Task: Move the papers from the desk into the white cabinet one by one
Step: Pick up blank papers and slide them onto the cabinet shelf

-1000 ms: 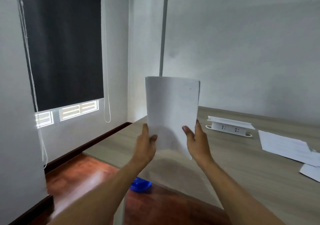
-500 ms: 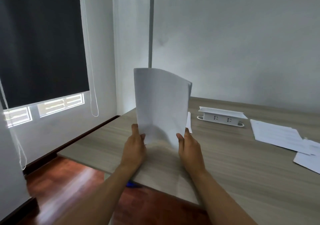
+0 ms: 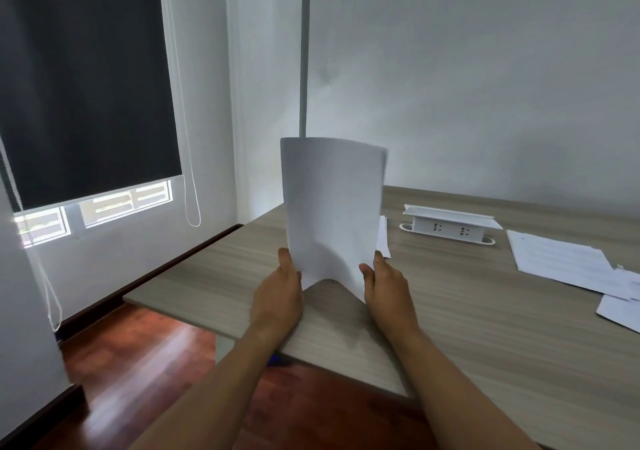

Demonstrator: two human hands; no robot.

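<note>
Grey walls and a dark window blind (image 3: 83, 78) close in the corner where our wooden desk (image 3: 485, 328) stands over a reddish wood floor (image 3: 145, 373). Our fingers are clamped on a white sheet of paper (image 3: 330, 207): the left hand (image 3: 277, 297) pinches its lower left edge with the thumb in front, and the right hand (image 3: 388, 290) pinches the lower right edge the same way, the other fingers hidden behind the sheet. We hold the paper upright above the desk, near its left end; it bows a little, and its bottom edge arches up between our two hands. Just behind its right edge another sheet (image 3: 382, 238) lies flat on the desk, mostly hidden. Farther back, near the wall, sits a white power strip (image 3: 450, 229) with its sockets facing us. To the right of it more loose papers (image 3: 568, 262) lie spread on the desk, overlapping towards the right border of the view. A white cord (image 3: 188, 172) hangs in a loop beside the blind. We cannot see the cabinet from here.
</note>
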